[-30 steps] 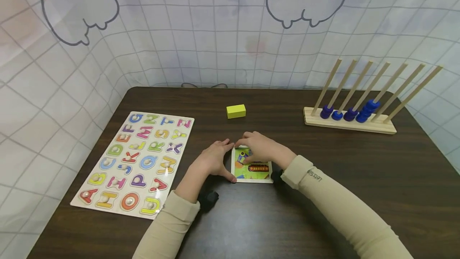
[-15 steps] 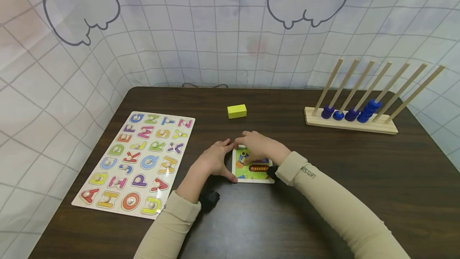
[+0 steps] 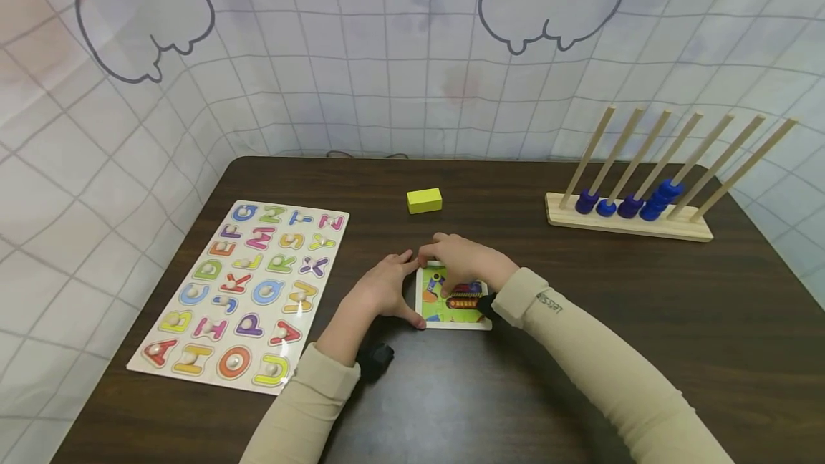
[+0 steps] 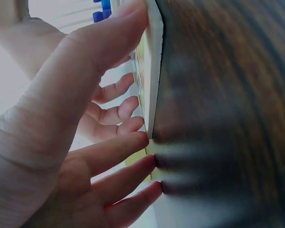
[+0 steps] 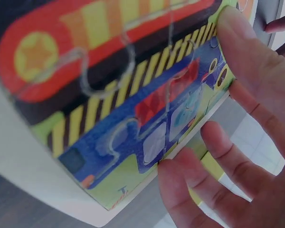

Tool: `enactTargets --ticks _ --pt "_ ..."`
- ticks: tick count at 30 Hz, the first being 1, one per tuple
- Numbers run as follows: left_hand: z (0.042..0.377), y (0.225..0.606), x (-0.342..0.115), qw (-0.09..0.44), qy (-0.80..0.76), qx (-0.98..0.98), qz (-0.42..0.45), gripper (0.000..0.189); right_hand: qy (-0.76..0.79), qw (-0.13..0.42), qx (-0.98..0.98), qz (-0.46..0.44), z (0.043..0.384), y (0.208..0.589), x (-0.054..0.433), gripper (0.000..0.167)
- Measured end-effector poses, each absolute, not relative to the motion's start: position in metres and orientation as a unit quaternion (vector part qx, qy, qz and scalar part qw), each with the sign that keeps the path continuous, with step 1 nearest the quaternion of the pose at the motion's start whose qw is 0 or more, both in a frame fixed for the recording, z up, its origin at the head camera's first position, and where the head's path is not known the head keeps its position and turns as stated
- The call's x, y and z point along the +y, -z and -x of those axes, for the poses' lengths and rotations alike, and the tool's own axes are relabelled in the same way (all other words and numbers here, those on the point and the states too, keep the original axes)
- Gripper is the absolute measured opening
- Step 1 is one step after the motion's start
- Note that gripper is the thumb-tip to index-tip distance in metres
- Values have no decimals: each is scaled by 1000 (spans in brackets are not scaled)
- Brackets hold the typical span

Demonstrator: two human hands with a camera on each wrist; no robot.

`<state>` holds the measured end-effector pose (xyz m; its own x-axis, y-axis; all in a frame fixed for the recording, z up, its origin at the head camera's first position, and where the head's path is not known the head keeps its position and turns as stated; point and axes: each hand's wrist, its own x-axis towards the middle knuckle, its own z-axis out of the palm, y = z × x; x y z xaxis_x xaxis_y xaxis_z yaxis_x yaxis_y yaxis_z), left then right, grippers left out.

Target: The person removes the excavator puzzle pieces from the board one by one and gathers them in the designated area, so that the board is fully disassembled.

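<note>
A small jigsaw puzzle [image 3: 451, 313] in a pale frame lies at the table's middle. Its green picture has a blue and red tracked vehicle, seen close in the right wrist view. My left hand [image 3: 382, 286] spans the frame's left side with fingers spread. Its thumb rests at the near left corner, its index fingertip by the far left corner. My right hand [image 3: 465, 263] reaches over the far part, thumb pressed on the picture [image 5: 147, 109] and fingers bent at the frame's far edge. The hand hides part of the picture in the head view.
An alphabet peg board [image 3: 248, 292] lies on the left of the dark table [image 3: 580, 292]. Behind the puzzle sits a yellow block [image 3: 424, 200]. A wooden bead rack [image 3: 628, 222] with upright rods and blue beads stands at the back right. A patterned cloth [image 3: 361, 77] hangs behind.
My right wrist and sleeve have shifted a little left, and the right thumb has slid slightly over the picture. The left hand keeps its place at the frame.
</note>
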<state>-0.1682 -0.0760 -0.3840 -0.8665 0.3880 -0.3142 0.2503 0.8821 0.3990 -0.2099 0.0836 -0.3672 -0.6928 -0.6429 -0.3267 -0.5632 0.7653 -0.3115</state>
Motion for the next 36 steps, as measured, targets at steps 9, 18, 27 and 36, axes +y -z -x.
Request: enactTargets --ticks 9,18,27,36 --pt "167 383 -76 197 -171 951 -165 104 79 220 915 328 213 368 81 47" --pt "168 384 -75 193 -167 952 -171 104 100 234 906 339 216 368 78 45" --pt "169 384 -76 194 -170 951 -168 104 182 224 897 336 220 376 88 46" --pt "169 385 -76 197 -165 951 -172 104 212 198 896 337 221 378 94 33"
